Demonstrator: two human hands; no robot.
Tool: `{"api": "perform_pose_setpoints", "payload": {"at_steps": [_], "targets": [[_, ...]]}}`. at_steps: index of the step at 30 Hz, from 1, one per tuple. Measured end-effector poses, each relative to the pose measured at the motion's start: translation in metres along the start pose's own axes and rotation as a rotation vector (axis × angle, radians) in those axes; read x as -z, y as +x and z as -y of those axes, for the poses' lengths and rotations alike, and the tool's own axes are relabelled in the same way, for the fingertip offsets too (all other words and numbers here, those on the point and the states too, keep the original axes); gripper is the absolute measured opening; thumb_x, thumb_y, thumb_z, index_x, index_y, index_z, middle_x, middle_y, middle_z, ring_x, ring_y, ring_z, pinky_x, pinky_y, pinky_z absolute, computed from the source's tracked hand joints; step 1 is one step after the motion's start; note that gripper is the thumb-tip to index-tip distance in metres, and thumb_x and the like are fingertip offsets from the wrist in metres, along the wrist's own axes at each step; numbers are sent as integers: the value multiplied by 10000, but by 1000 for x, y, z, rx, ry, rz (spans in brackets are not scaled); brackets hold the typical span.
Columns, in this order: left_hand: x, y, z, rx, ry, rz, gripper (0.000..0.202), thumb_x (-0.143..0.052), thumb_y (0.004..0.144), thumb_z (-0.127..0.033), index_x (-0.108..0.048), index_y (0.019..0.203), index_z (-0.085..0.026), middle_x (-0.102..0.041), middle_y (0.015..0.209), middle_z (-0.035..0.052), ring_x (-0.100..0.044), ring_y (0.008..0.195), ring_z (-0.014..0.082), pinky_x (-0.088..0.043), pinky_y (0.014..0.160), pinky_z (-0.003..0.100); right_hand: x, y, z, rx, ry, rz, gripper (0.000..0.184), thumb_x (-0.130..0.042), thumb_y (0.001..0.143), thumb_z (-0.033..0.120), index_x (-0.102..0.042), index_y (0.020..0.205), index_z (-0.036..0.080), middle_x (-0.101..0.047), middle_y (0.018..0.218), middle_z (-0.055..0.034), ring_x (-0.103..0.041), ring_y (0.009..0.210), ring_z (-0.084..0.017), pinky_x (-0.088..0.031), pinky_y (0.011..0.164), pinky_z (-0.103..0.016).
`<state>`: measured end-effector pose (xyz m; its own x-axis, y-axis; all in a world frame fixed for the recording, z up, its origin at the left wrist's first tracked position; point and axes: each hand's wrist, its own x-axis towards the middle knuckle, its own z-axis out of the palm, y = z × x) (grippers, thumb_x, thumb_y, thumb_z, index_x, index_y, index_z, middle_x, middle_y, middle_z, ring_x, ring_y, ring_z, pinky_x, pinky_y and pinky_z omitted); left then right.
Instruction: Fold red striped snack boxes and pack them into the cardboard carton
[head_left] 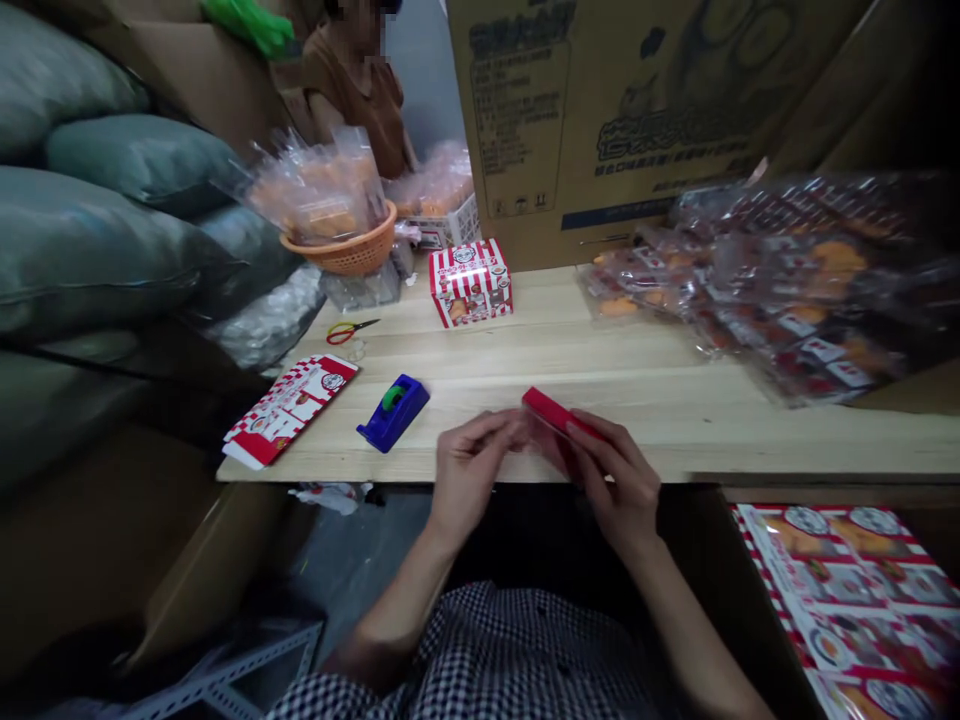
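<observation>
Holding the red carton (559,413) at the bench (600,370) edge, the right hand (615,480) is clamped on it, the left hand (469,465) pinching its near end; both want firm, even grips. A tape dispenser (394,410) sits left of the left hand.

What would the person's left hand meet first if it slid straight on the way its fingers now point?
The left hand points right, toward the right hand. It would first meet the red flat piece both hands hold, then the right hand's fingers. Depth is hard to judge.
</observation>
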<state>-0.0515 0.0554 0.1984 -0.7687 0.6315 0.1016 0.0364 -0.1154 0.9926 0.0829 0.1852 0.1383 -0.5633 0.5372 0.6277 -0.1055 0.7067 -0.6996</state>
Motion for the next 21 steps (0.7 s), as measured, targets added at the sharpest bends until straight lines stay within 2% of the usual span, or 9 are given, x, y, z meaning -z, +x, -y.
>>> {"api": "perform_pose_setpoints", "payload": {"at_steps": [1, 3, 4, 6, 9, 12, 16, 19, 21], "targets": [[-10, 1, 2, 43, -74, 40, 365, -722, 855, -313, -720, 1206, -215, -706, 756, 14, -639, 706, 138, -517, 746, 280, -2, 0, 2, 17, 1, 10, 414, -555, 958, 119, -654, 1293, 340, -643, 1320, -71, -627, 1202, -264, -549, 1014, -497], [-22, 3, 9, 114, -208, 73, 676, -758, 824, -302, -505, 1449, -252, -708, 739, -14, -640, 668, 122, -520, 746, 275, -4, 0, 5, 39, -3, 17, 439, -553, 956, 101, -642, 1305, 351, -644, 1316, -63, -621, 1213, -260, -514, 1061, -527], [-26, 5, 13, 143, -259, 72, 806, -777, 807, -294, -393, 1514, -260, -706, 725, -27, -639, 649, 116, -518, 738, 268, -4, 0, 7, 51, -6, 16, 455, -554, 953, 91, -635, 1312, 358, -646, 1312, -58, -621, 1212, -256, -488, 1088, -543], [-30, 8, 21, 196, -312, 54, 927, -809, 774, -289, -296, 1544, -238, -702, 696, -40, -644, 626, 113, -514, 722, 258, -4, 3, 9, 72, -15, 3, 491, -560, 946, 71, -615, 1332, 369, -654, 1295, -52, -631, 1194, -244, -446, 1123, -560], [-32, 10, 29, 270, -339, 33, 957, -841, 735, -307, -302, 1518, -193, -709, 680, -35, -658, 616, 119, -518, 720, 260, 2, 8, 11, 82, -59, 21, 544, -553, 952, 80, -535, 1417, 361, -662, 1288, -56, -643, 1167, -234, -400, 1154, -567], [-33, 11, 31, 326, -359, 37, 945, -854, 717, -320, -332, 1491, -177, -720, 691, -21, -661, 614, 120, -517, 721, 260, 13, 18, 13, 90, -113, 172, 551, -508, 976, 107, -483, 1460, 369, -658, 1285, -56, -632, 1177, -234, -339, 1178, -591], [-31, 16, 36, 327, -264, 88, 854, -826, 747, -378, -395, 1459, -188, -713, 693, -15, -636, 592, 121, -497, 674, 254, 25, 29, 15, 70, -95, 325, 528, -471, 989, 108, -511, 1435, 386, -606, 1255, -77, -592, 1199, -229, -402, 1129, -566], [-21, 28, 43, 221, 0, 106, 681, -818, 751, -413, -558, 1335, -178, -624, 609, -42, -545, 522, 106, -433, 578, 235, 28, 34, 15, -2, -11, 350, 499, -486, 996, 129, -524, 1427, 377, -577, 1219, -84, -585, 1181, -216, -477, 1070, -493], [-10, 39, 45, 55, 223, 93, 644, -857, 704, -403, -633, 1272, -198, -636, 715, -13, -568, 616, 122, -428, 585, 236, 26, 35, 14, -55, 63, 336, 449, -523, 990, 155, -580, 1378, 374, -591, 1186, -72, -591, 1161, -215, -495, 1046, -470]]}}
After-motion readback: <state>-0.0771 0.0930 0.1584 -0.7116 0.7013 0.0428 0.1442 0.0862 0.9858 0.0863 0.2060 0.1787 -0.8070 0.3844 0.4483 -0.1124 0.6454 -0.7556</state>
